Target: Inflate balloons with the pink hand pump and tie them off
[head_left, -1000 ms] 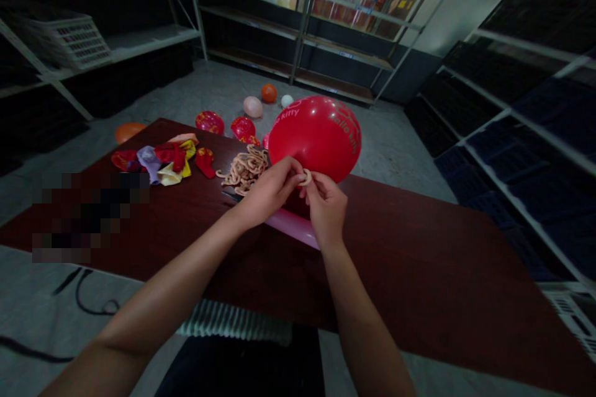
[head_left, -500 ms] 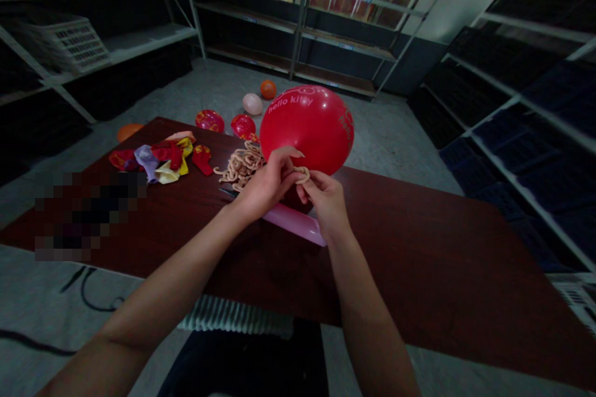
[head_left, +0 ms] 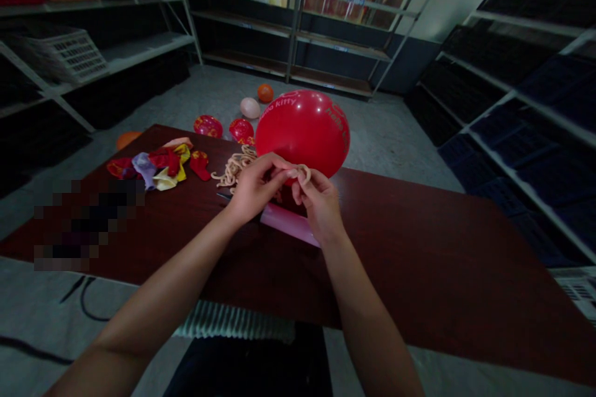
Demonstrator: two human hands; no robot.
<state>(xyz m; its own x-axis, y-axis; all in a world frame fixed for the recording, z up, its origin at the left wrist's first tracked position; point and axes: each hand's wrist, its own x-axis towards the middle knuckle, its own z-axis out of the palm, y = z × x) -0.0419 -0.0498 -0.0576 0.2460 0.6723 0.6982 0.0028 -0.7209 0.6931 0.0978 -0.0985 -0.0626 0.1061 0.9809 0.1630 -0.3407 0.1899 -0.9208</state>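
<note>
In front of my chest, both hands meet at the near side of an inflated red balloon (head_left: 302, 130) printed "hello kitty". My left hand (head_left: 256, 189) is closed in a pinch at a beige cord-like band (head_left: 305, 173), its fingertips beside the balloon's near end. Thumb and fingers of my right hand (head_left: 321, 201) pinch the same band, which bends in a small loop. The balloon's neck is hidden behind my fingers. Below my hands lies a pink tube (head_left: 289, 224), partly covered. A pile of similar beige bands (head_left: 233, 169) rests left of the balloon.
Limp, uninflated balloons (head_left: 162, 164) lie on the dark brown table (head_left: 419, 260) to the left. Past the far edge are small inflated balloons (head_left: 250, 108), several of them. Metal shelves (head_left: 288, 43) stand behind, with dark crates (head_left: 526, 130) on the right. A black cable (head_left: 37, 347) runs along the floor.
The beige band has gone from lying across my fingers to a more upright small loop. The red balloon has turned slightly and my left hand sits a little lower. The view has shifted slightly.
</note>
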